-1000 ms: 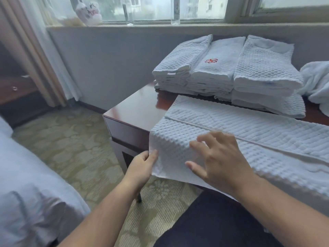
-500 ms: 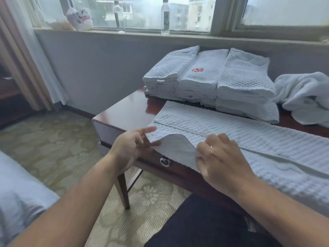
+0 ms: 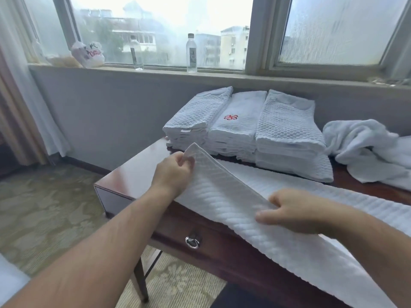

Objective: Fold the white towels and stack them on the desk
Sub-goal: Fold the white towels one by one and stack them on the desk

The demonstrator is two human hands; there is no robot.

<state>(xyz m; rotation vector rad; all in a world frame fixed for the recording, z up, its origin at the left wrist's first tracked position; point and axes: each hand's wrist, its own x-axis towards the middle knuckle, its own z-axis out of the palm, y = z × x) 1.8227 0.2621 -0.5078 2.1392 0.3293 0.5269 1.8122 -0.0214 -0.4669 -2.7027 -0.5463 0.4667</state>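
Note:
A long white waffle towel point(image 3: 249, 218), folded lengthwise, lies across the dark wooden desk point(image 3: 133, 172). My left hand point(image 3: 173, 172) pinches its far left corner and holds it lifted above the desk. My right hand point(image 3: 289, 212) grips the near corner of the same short end, thumb on top. That end of the towel is raised and stretched between both hands. Behind it stand three stacks of folded white towels point(image 3: 244, 130), the middle one showing a red emblem.
A heap of unfolded white towels point(image 3: 364, 150) lies at the desk's right. Two water bottles point(image 3: 191, 53) and a plastic bag point(image 3: 89, 54) stand on the windowsill. A drawer handle point(image 3: 192, 241) sits below the desk's front edge. Patterned carpet at left.
Both hands have taken hold of the towel's left end, which hung over the desk's edge, and lifted it up and toward the right. The view tilted upward.

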